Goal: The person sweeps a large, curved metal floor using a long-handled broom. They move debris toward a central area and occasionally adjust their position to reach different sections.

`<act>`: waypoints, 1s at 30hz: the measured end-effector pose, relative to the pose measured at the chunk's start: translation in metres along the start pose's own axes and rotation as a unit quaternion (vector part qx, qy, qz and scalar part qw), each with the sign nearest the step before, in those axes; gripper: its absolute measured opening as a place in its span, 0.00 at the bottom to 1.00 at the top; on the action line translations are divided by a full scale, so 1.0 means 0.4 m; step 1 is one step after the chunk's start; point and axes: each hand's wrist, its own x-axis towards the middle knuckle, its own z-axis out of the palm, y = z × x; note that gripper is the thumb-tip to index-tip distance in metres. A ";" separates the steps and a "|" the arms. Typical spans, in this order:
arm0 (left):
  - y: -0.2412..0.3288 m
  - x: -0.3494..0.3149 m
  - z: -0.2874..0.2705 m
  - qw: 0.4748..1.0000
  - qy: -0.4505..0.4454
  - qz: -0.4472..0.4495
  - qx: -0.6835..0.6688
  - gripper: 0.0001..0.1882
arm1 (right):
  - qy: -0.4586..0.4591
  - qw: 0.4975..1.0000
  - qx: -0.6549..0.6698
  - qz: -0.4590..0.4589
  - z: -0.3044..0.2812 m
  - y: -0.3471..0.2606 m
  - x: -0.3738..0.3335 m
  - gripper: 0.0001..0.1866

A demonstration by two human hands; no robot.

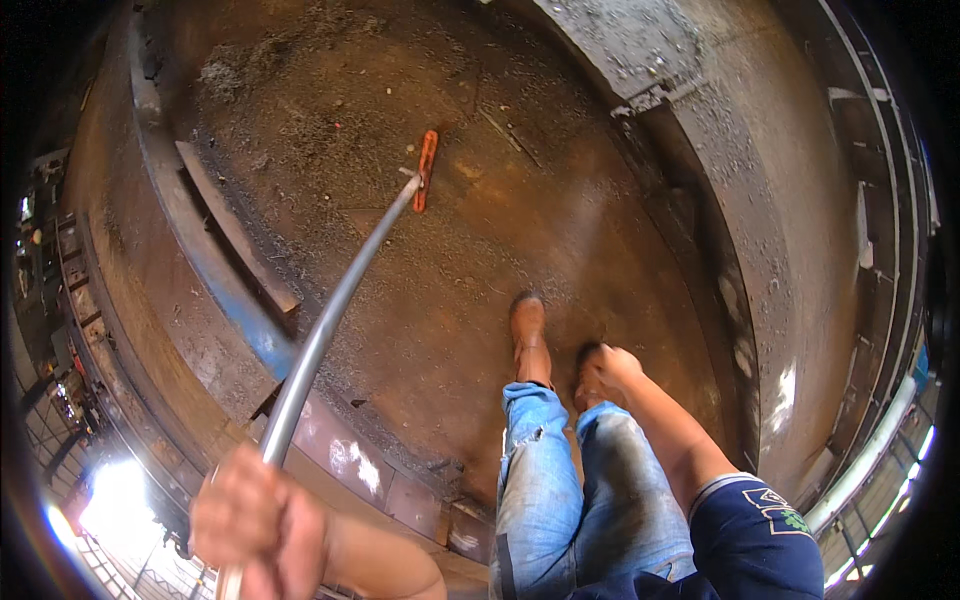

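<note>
My left hand [262,520] is closed around the grey metal pole [345,290] of a long-handled floor tool, at the lower left. Its narrow orange head [425,170] lies crosswise at the pole's far end, on the brown floor [470,245]. Whether that head has bristles or teeth cannot be made out. My right hand [618,366] hangs low over my right boot [590,385], away from the pole. Its fingers are blurred and mostly hidden. Dark grit and shavings [290,110] are scattered around and beyond the orange head.
A raised metal rim [230,290] curves along the left, with a loose flat strip [235,225] inside it. To the right runs a ledge [720,150] strewn with grey chips. My left boot [528,325] stands on the floor. A thin stick [510,135] lies farther off.
</note>
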 end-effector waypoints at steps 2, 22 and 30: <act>0.142 0.030 0.027 0.994 -0.098 -0.057 -0.003 0.20 | -0.028 0.998 -0.018 0.056 0.120 0.204 -0.095 0.25; -0.132 -1.119 0.454 0.757 -0.258 -0.560 -0.215 0.09 | 0.148 0.932 0.195 0.266 0.449 0.425 -0.297 0.27; -0.012 -0.368 -0.046 0.901 -0.314 -0.273 0.120 0.16 | 0.250 0.638 0.722 -0.099 -0.019 -0.621 -0.086 0.14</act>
